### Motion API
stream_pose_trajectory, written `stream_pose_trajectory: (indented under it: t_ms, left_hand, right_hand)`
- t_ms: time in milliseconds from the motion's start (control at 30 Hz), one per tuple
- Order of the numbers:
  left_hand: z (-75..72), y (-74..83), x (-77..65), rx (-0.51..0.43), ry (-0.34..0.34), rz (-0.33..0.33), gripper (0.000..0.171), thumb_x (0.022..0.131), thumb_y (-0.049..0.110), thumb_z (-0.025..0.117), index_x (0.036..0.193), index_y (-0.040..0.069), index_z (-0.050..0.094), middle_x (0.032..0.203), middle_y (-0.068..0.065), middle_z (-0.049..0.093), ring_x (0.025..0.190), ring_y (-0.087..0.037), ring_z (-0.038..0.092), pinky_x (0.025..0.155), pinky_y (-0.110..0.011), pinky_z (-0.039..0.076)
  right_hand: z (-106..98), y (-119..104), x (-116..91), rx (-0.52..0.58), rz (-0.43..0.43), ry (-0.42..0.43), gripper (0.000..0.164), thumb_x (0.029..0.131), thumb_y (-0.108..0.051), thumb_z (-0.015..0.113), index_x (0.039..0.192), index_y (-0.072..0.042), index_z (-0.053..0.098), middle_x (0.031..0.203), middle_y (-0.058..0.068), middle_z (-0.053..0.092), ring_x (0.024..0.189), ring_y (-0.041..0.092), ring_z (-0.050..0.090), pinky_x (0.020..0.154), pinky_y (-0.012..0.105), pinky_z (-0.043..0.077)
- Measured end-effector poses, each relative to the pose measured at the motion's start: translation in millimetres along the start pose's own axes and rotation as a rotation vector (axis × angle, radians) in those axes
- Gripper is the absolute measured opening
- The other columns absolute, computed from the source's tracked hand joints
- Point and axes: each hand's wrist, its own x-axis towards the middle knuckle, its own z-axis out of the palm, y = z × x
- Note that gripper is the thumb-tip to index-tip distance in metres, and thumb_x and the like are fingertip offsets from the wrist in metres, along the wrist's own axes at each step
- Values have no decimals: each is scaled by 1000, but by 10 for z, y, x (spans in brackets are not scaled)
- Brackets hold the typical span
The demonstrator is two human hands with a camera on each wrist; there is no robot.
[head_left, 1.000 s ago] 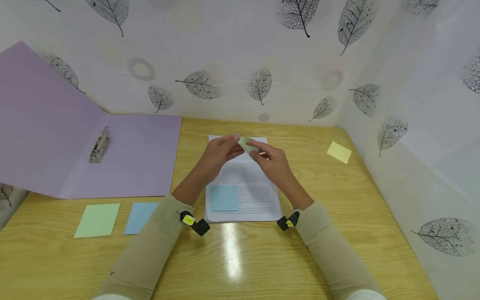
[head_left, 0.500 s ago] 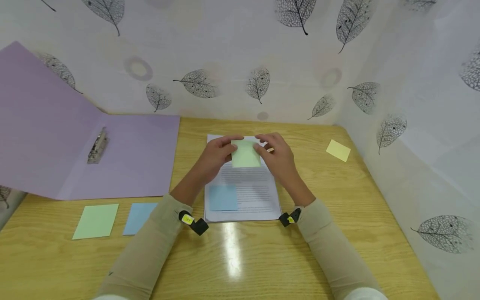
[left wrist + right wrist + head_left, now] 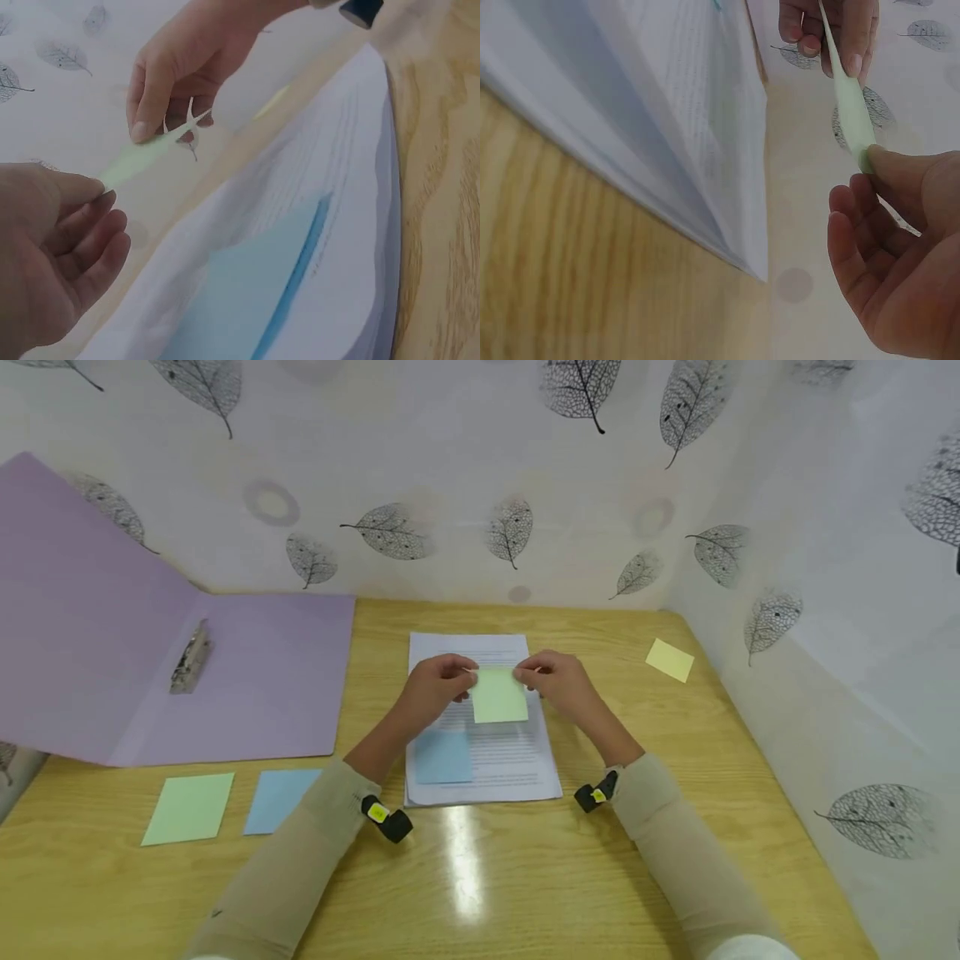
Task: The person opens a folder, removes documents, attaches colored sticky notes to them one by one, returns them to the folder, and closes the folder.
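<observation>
Both hands hold one light green sticky note by its upper corners. My left hand pinches the left corner between thumb and fingers, and my right hand pinches the right one. In both wrist views the note is seen nearly edge-on, raised above a stack of printed sheets. A blue sticky note lies on the lower left part of the top sheet; in the left wrist view the blue note has one side lifted a little from the page.
An open purple folder with a metal clip lies at the left. In front of it are a green note pad and a blue one, partly behind the left sleeve. A yellow note lies at the far right. Leaf-patterned cloth borders the table.
The green note was tilted between the fingers, then turned to face the head camera. Both hands have since spread to its corners and brought it lower over the page, nearer the blue note.
</observation>
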Motion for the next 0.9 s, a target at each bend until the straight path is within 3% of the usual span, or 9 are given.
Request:
stream_pose_trajectory:
  t_ms: [167,400,633,900]
  left_hand:
    - [6,-105,41,179,0,-2,16,96,22,68,106,11,74,105,-4,73,98,-21,64,86,-36,52]
    - [13,-150,136,348,13,-7,17,97,26,66,105,16,77,109,0,73,99,-21,61,88,-40,49]
    - [38,-222,214,419,9,-49,16,98,25,67,106,15,77,110,-2,74,104,-20,64,94,-42,50]
    - [74,-220,244,516,11,-47,16,97,26,67,105,17,78,110,0,72,104,-20,63,93,-42,48]
  right_hand:
    - [81,92,78,-58,63,-46,20,100,-24,65,111,-10,75,98,8,70,89,26,62,70,31,50]
    - [165,172,171,-127,33,-21,16,99,-20,66,107,-9,74,95,7,70,83,21,61,71,31,49]
    - [200,231,254,-180,75,-33,17,99,-22,66,105,-9,75,93,7,70,82,19,60,71,29,49]
    - [183,254,309,-231,94,-37,17,99,-23,66,103,-10,76,93,5,70,82,19,60,71,29,49]
